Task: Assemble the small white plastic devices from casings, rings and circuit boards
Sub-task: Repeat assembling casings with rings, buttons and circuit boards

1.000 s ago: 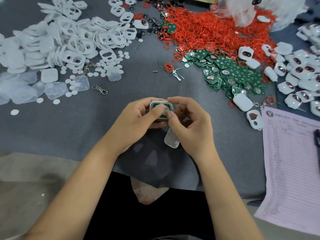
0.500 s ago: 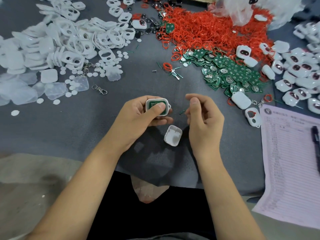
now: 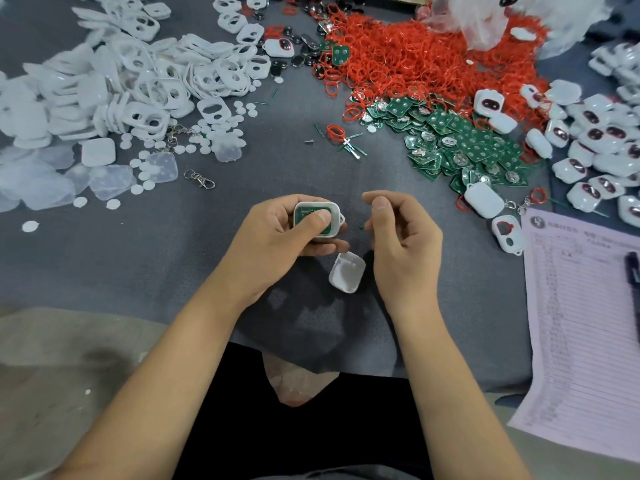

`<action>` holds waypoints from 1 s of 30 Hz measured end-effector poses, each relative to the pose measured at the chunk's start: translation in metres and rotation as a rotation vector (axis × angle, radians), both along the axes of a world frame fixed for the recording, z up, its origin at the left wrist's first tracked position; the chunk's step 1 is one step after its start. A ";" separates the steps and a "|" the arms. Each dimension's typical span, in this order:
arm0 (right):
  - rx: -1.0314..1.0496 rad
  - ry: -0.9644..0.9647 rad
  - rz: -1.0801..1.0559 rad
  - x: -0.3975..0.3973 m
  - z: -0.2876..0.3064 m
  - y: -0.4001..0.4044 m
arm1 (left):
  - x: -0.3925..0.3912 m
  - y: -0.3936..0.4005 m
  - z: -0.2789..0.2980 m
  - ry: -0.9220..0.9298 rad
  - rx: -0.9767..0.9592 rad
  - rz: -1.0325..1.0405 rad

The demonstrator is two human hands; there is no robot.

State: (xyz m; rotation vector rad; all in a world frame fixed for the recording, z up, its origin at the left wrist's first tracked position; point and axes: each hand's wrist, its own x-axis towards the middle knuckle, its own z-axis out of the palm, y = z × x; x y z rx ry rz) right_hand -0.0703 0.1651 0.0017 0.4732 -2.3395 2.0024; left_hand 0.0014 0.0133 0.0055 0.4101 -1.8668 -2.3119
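Note:
My left hand (image 3: 277, 237) grips a white casing half (image 3: 334, 216) with a green circuit board seated in it; the thumb presses on the board. My right hand (image 3: 403, 240) hovers just right of it, fingers loosely curled, with nothing visible in them. A second white casing half (image 3: 347, 271) lies hollow side up on the grey cloth between my wrists. A pile of green circuit boards (image 3: 460, 143) and a heap of red rings (image 3: 415, 60) lie at the upper right. White casing fronts (image 3: 138, 81) are heaped at the upper left.
Finished white devices (image 3: 595, 140) lie along the right edge, two more near a printed sheet (image 3: 581, 323) with a pen (image 3: 633, 271). A metal clasp (image 3: 201, 178), white discs (image 3: 145, 164) and clear pads (image 3: 110, 181) sit left of centre. A plastic bag (image 3: 519, 15) is at the top right.
My right hand has let go of the casing and drawn away to the right. The left hand keeps the casing, its thumb now on the board. The loose casing half is uncovered.

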 end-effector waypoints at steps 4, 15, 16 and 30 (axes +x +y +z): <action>-0.008 -0.011 -0.015 0.000 -0.001 0.000 | 0.001 -0.002 -0.002 0.029 0.020 -0.028; -0.020 -0.021 -0.057 0.000 0.001 0.003 | 0.000 -0.003 -0.003 0.058 0.080 -0.028; -0.024 -0.020 -0.079 0.000 0.002 0.005 | -0.001 -0.002 -0.002 0.055 0.097 -0.020; 0.579 0.215 -0.171 -0.014 -0.008 0.041 | -0.001 -0.003 -0.001 0.059 0.165 -0.048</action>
